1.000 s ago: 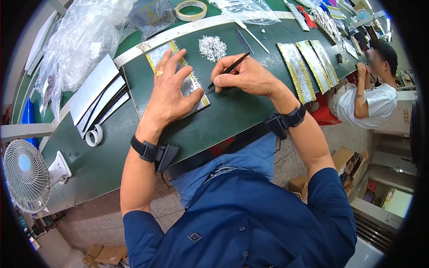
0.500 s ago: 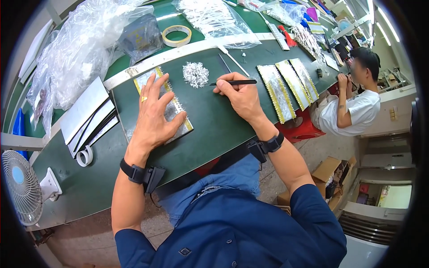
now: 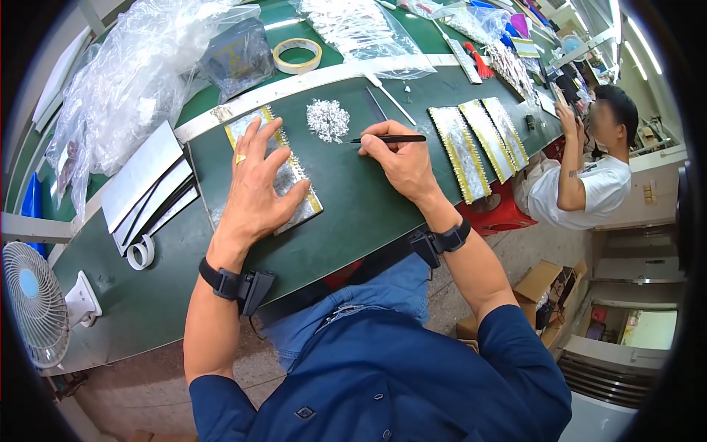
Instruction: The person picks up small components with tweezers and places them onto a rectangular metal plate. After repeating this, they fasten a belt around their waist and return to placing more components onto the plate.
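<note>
My left hand (image 3: 258, 177) lies over a flat silvery panel (image 3: 304, 210) with yellow edge strips, its fingers spread. Small white pieces line the panel's right edge in a row; my palm and fingers hide much of its middle. Slim black tweezers (image 3: 398, 138) are pinched in my right hand (image 3: 403, 163). Their tip points left, beside the lower right edge of a loose heap of tiny white pieces (image 3: 327, 120). Whether the tip grips a piece is too small to tell.
Three similar panels (image 3: 460, 153) lie to the right. At the left are stacked grey sheets (image 3: 143, 180), a white tape roll (image 3: 141, 253) and a fan (image 3: 35, 302). Behind sit yellow tape (image 3: 297, 57), plastic bags (image 3: 140, 81) and a white stick (image 3: 390, 99). A person (image 3: 578, 169) sits far right.
The whole view has shifted slightly. Both my hands keep nearly the same poses, the tweezers still beside the white heap. The other person's hands have risen.
</note>
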The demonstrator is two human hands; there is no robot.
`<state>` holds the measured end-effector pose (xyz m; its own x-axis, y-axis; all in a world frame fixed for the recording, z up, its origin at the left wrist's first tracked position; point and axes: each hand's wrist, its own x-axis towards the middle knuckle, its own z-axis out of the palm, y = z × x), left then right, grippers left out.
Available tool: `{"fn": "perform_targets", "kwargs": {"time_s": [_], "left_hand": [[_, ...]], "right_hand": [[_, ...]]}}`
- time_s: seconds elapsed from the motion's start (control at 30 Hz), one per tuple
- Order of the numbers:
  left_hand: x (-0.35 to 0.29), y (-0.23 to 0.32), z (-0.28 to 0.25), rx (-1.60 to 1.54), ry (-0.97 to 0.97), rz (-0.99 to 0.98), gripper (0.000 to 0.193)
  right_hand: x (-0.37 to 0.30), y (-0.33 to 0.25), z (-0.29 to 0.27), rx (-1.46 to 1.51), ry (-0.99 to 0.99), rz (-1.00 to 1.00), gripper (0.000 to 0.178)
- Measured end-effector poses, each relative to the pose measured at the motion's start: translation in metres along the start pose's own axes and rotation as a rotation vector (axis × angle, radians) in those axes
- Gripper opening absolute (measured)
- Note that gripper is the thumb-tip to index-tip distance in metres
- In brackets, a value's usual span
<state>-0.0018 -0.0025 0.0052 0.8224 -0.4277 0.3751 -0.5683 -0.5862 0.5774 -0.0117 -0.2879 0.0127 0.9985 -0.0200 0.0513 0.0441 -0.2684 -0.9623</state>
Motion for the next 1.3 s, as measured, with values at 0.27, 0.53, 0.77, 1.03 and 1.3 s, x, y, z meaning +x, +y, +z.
{"fn": "perform_targets", "kwargs": {"time_s": [0.27, 0.53, 0.77, 1.03, 1.3], "left_hand": [[-0.001, -0.001, -0.001, 0.018, -0.005, -0.007, 0.042], [0.000, 0.002, -0.002, 0.002, -0.010, -0.018, 0.041], [-0.001, 0.000, -0.002, 0.005, 0.001, -0.018, 0.041], [0.000, -0.001, -0.002, 0.013, 0.028, -0.012, 0.040], [0.000, 0.000, -0.003, 0.008, 0.033, -0.012, 0.040]], "right_hand": [[0.004, -0.001, 0.006, 0.012, -0.080, -0.094, 0.021], [-0.004, 0.002, -0.003, 0.005, 0.019, -0.012, 0.019], [-0.005, 0.003, -0.002, 0.005, 0.054, -0.006, 0.020], [-0.007, -0.001, 0.001, 0.007, 0.021, -0.020, 0.020], [-0.008, 0.000, 0.003, -0.022, -0.025, -0.036, 0.021]]}}
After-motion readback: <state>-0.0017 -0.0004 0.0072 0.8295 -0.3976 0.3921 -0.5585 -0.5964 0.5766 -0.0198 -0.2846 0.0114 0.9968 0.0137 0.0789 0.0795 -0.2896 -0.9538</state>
